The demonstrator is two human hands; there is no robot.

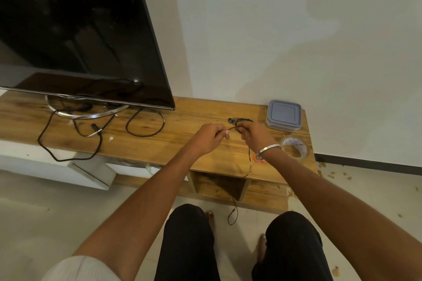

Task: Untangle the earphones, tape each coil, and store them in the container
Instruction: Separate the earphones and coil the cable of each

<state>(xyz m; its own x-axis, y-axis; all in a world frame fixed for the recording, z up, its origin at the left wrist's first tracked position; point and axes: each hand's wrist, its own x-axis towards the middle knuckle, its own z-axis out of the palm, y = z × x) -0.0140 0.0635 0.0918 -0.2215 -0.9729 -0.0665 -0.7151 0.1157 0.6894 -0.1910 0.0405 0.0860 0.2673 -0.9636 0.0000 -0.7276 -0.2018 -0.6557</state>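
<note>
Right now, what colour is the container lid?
Grey-blue; the container is closed, at the stand's far right end. The head view shows it best.

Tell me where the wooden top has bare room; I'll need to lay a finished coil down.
Bare wood lies between the black cable loop and the left hand, out to the front edge. It is crowded at the right end: container, tape roll, earphones and right hand.
</note>
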